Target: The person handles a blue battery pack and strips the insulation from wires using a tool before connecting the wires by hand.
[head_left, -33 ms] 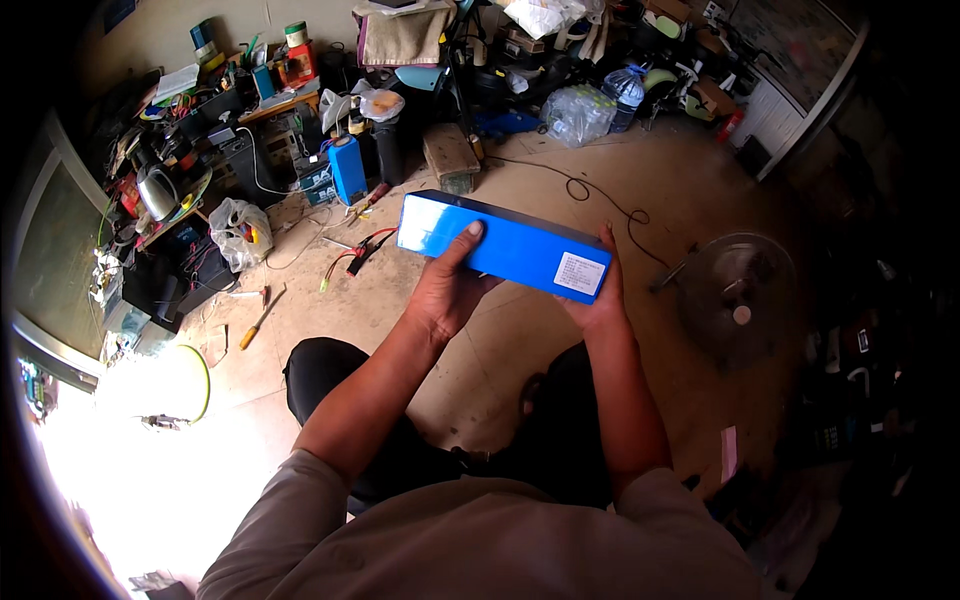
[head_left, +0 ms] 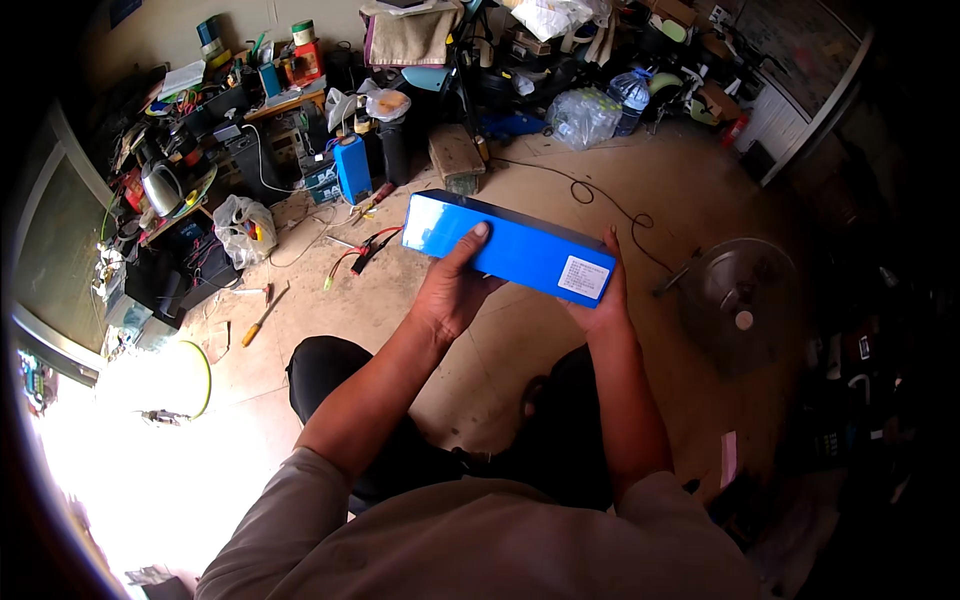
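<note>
Above my knees I hold a long blue battery pack (head_left: 510,248), its right end tilted lower. A white printed label (head_left: 583,277) sits near that right end, and glare covers the left part of its face. My left hand (head_left: 452,290) grips the pack from below, thumb pressed on the blue face and the other fingers hidden. The right end rests in my right hand (head_left: 603,305), with fingers up behind the end and the rest out of sight. Red and black wires with connectors (head_left: 362,254) show beside the left end.
A screwdriver (head_left: 264,315) lies on the floor at left. Another blue pack (head_left: 352,170) stands near a wooden block (head_left: 456,158) and a plastic bag (head_left: 243,230). A black cable (head_left: 600,195) snakes toward a round metal piece (head_left: 742,290) at right. Cluttered shelves line the back left.
</note>
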{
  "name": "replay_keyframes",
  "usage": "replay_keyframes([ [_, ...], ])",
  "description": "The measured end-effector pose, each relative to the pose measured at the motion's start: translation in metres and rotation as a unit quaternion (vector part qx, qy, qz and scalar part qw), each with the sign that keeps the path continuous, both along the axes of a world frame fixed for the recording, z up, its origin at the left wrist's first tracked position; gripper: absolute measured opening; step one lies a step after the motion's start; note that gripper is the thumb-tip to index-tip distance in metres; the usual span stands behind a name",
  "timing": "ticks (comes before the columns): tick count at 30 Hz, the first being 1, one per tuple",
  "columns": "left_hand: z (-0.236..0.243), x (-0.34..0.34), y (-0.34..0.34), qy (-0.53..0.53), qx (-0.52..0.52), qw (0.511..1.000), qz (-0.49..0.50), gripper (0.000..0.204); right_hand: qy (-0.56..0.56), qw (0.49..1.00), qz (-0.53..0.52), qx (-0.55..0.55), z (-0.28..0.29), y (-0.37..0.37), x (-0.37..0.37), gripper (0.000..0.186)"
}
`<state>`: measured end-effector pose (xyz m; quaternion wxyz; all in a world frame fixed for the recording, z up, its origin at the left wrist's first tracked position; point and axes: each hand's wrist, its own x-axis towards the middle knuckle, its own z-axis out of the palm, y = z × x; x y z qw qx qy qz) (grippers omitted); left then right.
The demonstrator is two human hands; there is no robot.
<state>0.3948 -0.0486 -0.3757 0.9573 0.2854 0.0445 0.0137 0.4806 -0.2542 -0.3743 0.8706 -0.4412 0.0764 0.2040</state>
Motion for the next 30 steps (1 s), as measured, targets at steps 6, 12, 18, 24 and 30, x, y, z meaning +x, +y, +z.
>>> replay_keyframes([
  [6,0.014,0.001,0.003,-0.053,0.034,0.995,0.075,0.071,0.002,0.998,0.057,0.029,0.0,0.001,-0.006,0.061],
  [12,0.015,-0.009,0.015,-0.086,0.11,0.983,0.116,0.07,0.02,0.993,0.119,0.01,-0.006,0.015,-0.014,0.062],
  [18,0.019,-0.014,0.02,-0.098,0.208,0.964,0.135,0.074,0.061,0.977,0.206,0.005,-0.027,0.029,-0.012,0.057],
  [24,0.014,-0.018,0.024,-0.102,0.373,0.913,0.128,0.1,0.107,0.955,0.276,-0.029,-0.048,0.05,-0.023,0.061],
  [30,0.018,-0.019,0.032,-0.188,0.463,0.859,0.107,0.115,0.139,0.913,0.38,0.053,-0.085,0.05,-0.031,0.06],
])
